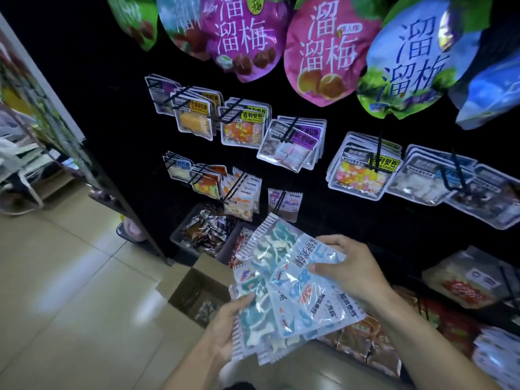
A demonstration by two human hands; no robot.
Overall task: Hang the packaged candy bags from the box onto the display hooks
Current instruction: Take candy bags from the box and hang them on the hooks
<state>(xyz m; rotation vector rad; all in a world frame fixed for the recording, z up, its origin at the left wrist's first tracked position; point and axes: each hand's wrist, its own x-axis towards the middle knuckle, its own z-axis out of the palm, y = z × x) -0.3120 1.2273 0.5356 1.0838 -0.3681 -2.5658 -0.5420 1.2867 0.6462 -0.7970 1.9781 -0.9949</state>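
While the left hand point(225, 325) grips the near-left edge of a fanned stack of blue-and-white candy bags point(292, 294) and the right hand point(349, 268) pinches the top bag's far-right side, the stack hangs above the open box point(194, 291). Judging by the loose fan, lower bags could slip out if the top one is pulled off fast. The hooks point(239, 181) lie far up, so a slick bag's hole may miss.

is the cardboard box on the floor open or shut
Open. The cardboard box has its flaps folded outward, and wrapped packets show inside it on the tiled floor.
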